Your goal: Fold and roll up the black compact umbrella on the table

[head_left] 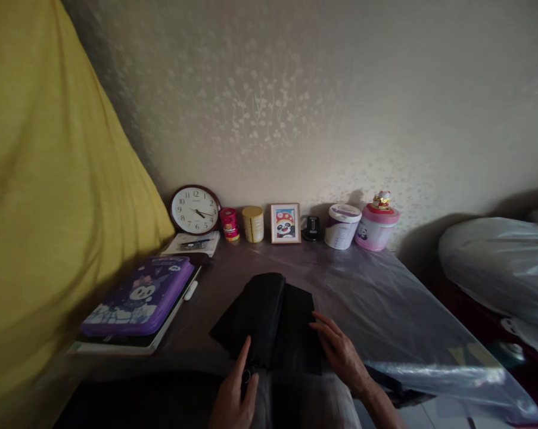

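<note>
A black folding umbrella [262, 316] lies near the front edge of the table, its dark fabric panels loosely folded and partly overlapping. At its near end, my left hand [237, 390] is closed around it, index finger and thumb on either side of a small round black end piece. My right hand [338, 351] reaches in from the right. Its fingers are stretched out and slightly apart, with the tips touching the right edge of the fabric. The right thumb is hidden. Part of the umbrella's near side is in dim, blurred shadow.
A purple cartoon case [139, 295] lies on books at the left, near a white marker [190, 290]. Along the wall stand a clock [196, 210], a red can [229, 224], a yellow can [253, 224], a framed picture [285, 223] and two tubs [341, 229]. A yellow curtain [72, 179] hangs left.
</note>
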### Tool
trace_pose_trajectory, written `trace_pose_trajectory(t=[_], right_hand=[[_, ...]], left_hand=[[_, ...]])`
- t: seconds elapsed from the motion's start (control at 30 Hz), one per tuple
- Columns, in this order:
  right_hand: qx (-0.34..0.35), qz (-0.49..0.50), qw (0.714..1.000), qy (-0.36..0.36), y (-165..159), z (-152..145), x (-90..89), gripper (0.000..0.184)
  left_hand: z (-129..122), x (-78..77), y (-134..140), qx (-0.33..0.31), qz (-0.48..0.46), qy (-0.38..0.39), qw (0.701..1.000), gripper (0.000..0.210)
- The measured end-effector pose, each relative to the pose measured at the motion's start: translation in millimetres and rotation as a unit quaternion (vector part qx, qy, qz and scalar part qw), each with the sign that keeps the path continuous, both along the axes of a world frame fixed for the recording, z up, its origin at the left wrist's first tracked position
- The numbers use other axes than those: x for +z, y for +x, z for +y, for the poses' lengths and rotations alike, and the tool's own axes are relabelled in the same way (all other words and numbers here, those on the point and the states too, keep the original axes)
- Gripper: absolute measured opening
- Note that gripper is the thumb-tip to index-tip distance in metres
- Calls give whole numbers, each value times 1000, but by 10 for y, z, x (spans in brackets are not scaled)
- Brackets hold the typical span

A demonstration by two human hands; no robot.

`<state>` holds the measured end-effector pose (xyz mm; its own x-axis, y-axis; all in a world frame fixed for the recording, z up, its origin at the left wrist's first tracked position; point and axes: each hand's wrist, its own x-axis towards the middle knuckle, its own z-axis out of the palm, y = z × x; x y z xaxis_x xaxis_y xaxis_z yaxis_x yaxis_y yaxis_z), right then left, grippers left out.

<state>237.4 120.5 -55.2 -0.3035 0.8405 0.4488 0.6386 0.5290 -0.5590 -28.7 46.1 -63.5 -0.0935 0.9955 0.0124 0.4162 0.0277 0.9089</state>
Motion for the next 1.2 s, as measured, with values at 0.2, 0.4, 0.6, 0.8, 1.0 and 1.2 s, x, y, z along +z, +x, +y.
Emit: trace_pose_trajectory(t=[0.2,0.4,0.6,0.8,1.0,1.2], right_hand=[[14,42,999,13,-52,30,73,37],[51,54,997,27,-212,144,264,31],[101,28,993,60,-575,346,530,28],[138,-38,981,128,-944,533,639,28],[149,-102,972,152,-1017,537,675,26],[159,-94,969,165,-926,493,686,24]], left_hand=[[5,2,1,-2,-5,2,1000,56],[34,-62,-24,-37,-12,19,999,56],[59,-79,-73,-71,6,10,997,56],[58,-31,-52,-70,-32,-1,997,59],[39,-23,-74,-71,-31,-14,997,60],[37,-39,-80,-80,-34,-20,996,58]])
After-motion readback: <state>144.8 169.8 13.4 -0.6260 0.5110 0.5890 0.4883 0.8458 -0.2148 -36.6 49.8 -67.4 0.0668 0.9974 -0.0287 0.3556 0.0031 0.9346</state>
